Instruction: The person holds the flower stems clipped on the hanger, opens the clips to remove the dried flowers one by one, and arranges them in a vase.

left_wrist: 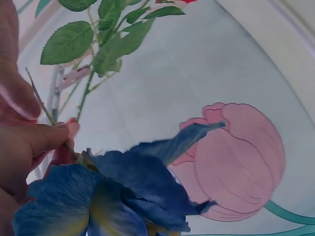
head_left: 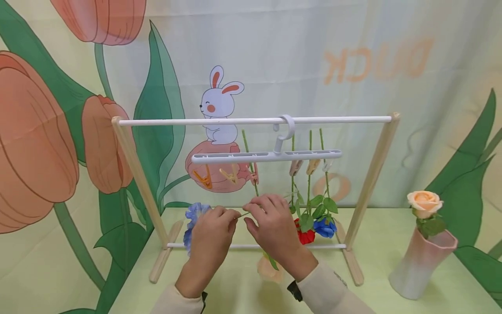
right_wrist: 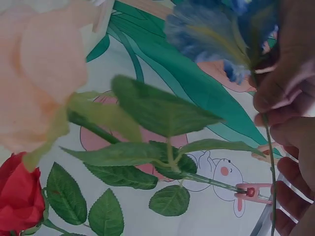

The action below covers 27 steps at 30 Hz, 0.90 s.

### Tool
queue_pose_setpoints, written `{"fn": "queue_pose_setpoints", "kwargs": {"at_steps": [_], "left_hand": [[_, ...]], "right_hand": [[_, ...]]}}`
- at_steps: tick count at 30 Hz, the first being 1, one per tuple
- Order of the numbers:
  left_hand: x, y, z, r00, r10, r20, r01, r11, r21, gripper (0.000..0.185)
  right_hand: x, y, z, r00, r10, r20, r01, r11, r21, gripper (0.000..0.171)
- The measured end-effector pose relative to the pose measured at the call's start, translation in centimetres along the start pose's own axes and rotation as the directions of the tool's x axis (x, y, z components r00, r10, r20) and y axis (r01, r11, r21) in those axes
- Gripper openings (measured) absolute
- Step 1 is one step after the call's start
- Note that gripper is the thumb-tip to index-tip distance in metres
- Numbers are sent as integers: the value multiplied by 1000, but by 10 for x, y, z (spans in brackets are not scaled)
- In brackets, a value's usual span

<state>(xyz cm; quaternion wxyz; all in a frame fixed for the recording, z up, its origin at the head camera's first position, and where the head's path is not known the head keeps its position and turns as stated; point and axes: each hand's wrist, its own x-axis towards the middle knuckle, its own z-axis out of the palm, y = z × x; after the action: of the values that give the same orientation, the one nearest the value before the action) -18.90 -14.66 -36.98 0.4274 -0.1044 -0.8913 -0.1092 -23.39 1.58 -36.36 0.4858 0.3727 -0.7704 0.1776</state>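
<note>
My left hand (head_left: 213, 233) pinches the thin green stem of a blue, ruffled flower (left_wrist: 133, 191) just behind its bloom. The bloom faces left in the head view, partly hidden by that hand. Farther along the same stem (right_wrist: 270, 142), my right hand (head_left: 274, 229) holds it with curled fingers. Both hands are in front of and below a white hanger (head_left: 235, 158) hooked on a rack. A pink clip (head_left: 254, 174) on the hanger grips a peach rose (head_left: 268, 268) upside down, behind the right hand. Left of it hang an orange clip (head_left: 203, 178) and a yellow clip (head_left: 229, 175).
Several clips on the hanger's right half hold upside-down flowers, among them a red rose (head_left: 306, 233) and a blue rose (head_left: 324, 227). The rack's wooden posts (head_left: 370, 183) flank the hands. A pink-white vase (head_left: 419, 266) with a peach rose (head_left: 425, 203) stands at right.
</note>
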Motion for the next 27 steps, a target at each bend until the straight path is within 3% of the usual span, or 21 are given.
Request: {"fn": "queue_pose_setpoints", "kwargs": {"at_steps": [4, 11, 21, 27], "left_hand": [[4, 7, 1, 999, 33, -27, -33, 999, 17, 13], [5, 15, 4, 997, 56, -58, -54, 998, 41, 14], [5, 25, 5, 1000, 29, 10, -30, 991, 127, 11], [6, 31, 3, 1000, 11, 1, -11, 996, 89, 10]], "right_hand": [[-6, 2, 1, 999, 2, 51, -1, 1000, -24, 26], [-10, 6, 2, 1000, -3, 12, 4, 999, -50, 15], [-14, 2, 1, 998, 57, 34, -53, 993, -109, 16], [-14, 4, 0, 998, 69, 2, -68, 991, -111, 15]]}}
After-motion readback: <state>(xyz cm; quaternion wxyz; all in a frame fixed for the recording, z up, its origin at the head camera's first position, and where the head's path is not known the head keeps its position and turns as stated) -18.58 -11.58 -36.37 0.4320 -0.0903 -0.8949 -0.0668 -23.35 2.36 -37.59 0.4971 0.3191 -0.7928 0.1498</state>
